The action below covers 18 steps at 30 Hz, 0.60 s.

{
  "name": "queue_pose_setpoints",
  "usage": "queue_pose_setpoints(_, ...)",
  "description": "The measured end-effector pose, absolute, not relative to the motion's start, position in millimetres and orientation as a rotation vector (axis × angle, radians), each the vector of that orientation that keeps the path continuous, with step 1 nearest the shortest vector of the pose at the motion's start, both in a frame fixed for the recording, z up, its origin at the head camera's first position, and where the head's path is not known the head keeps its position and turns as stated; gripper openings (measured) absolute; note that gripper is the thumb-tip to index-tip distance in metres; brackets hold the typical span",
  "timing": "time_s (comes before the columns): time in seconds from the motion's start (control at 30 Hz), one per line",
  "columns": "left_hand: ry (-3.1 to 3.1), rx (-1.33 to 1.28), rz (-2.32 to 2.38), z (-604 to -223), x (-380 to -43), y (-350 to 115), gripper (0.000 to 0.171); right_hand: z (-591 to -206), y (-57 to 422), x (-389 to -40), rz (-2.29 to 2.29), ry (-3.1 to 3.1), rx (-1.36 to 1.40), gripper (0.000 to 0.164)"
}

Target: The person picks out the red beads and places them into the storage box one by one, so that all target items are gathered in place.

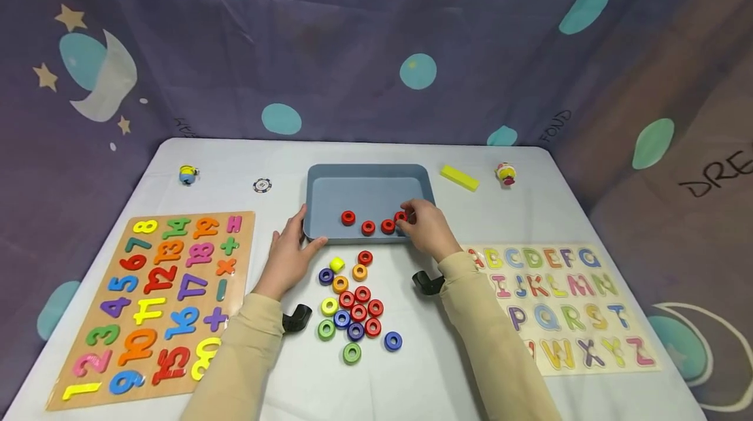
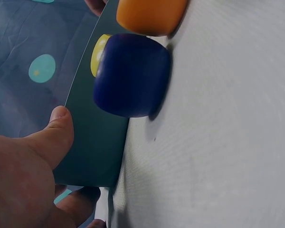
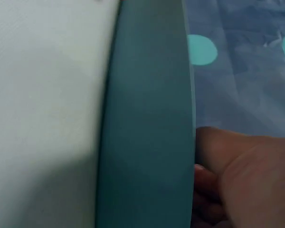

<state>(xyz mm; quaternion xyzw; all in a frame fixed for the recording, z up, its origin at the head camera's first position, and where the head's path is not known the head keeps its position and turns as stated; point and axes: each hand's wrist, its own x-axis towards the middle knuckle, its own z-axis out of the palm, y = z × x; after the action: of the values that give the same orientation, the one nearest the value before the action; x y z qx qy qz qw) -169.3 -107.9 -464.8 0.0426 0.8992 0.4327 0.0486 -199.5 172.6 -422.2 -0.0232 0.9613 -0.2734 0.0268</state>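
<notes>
While the left hand (image 1: pixel 291 256), fingers spread, touches the tray (image 1: pixel 367 191) at centre frame, the right hand (image 1: pixel 431 229) pinches a red ring (image 1: pixel 400 216)

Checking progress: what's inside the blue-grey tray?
Four red rings show in the tray; the right hand partly covers the rightmost, and whatever lies beneath that hand can't be seen.

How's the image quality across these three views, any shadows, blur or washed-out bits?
Head view: bright and mostly crisp, though the alphabet board looks pale; left wrist view: dimmer, with a close-up blue ring casting a dark shadow; right wrist view: dim and soft, the right hand lacking crisp detail, broad shadow across the white tablecloth.
</notes>
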Motion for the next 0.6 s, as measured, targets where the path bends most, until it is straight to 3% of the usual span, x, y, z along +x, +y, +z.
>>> queue_pose_setpoints(0.37,2.740,0.125,1.323,-462,-170,-107,0.083,-417,176,-187,-0.995,2.957,-0.092,0.031)
queue_pose_setpoints(0.6,2.734,0.115,1.312,-464,-170,-107,0.084,-410,170,-153,-1.255,2.867,-0.271,0.026)
